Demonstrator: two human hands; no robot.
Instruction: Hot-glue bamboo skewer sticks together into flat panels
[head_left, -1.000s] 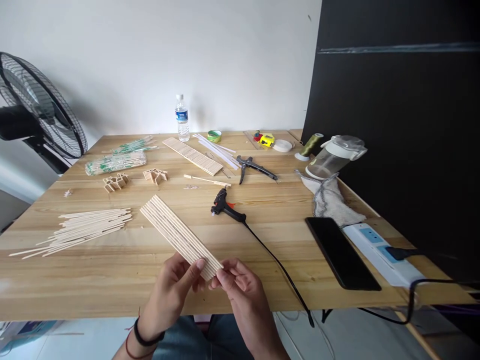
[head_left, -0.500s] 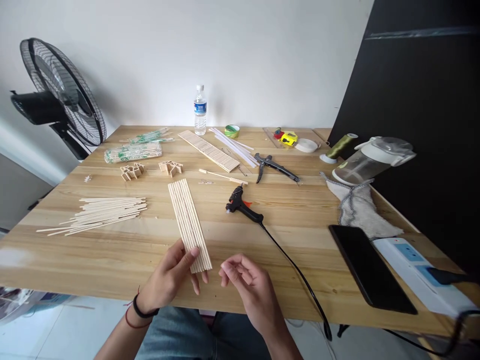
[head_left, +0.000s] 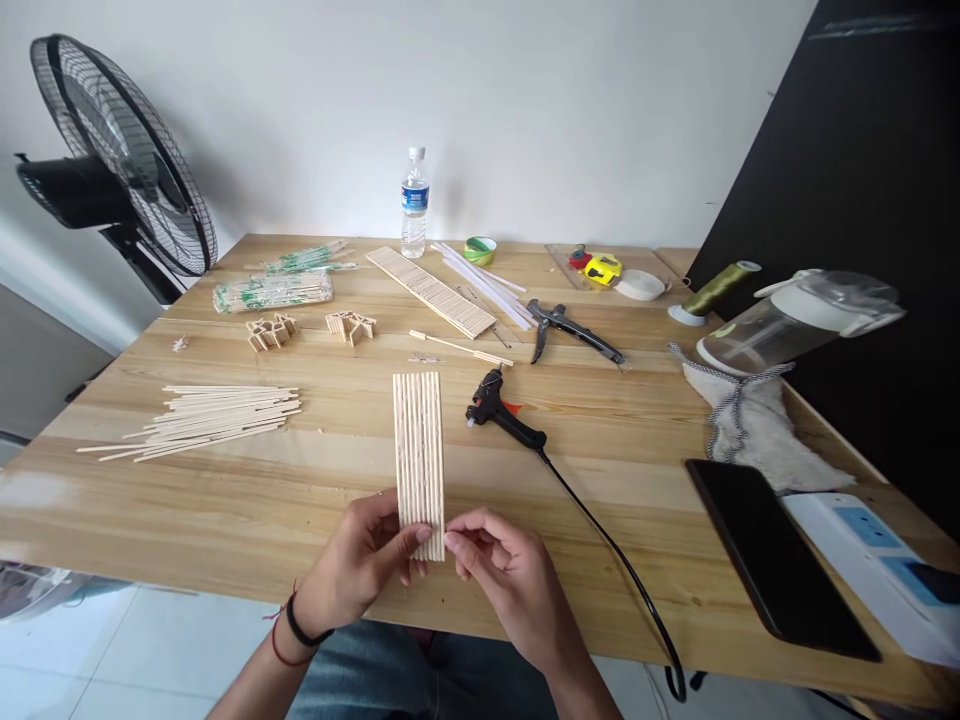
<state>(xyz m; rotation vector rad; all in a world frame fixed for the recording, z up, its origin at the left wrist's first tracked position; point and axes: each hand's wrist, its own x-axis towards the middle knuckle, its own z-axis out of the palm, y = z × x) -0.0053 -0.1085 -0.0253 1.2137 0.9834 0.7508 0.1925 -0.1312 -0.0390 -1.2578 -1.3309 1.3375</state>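
Note:
My left hand grips the lower end of a flat panel of wooden sticks, thumb across its front and fingers behind. The panel stands nearly upright above the table edge, its sticks side by side. My right hand is at the panel's lower right edge, thumb and forefinger pinched together; whatever lies between them is too small to make out. Beyond the hands a black glue gun rests on the table. Loose wooden sticks lie in a spread pile to the left.
Behind are two star-like stick pieces, a long stick panel, pliers-like cutters, white glue sticks and a water bottle. On the right lie a phone and a power strip. The glue gun's cord crosses the front edge.
The stick panel has swung from a leftward lean to nearly upright and shifted right with my left hand. My pinched right fingers are now at its edge. The view has shifted slightly.

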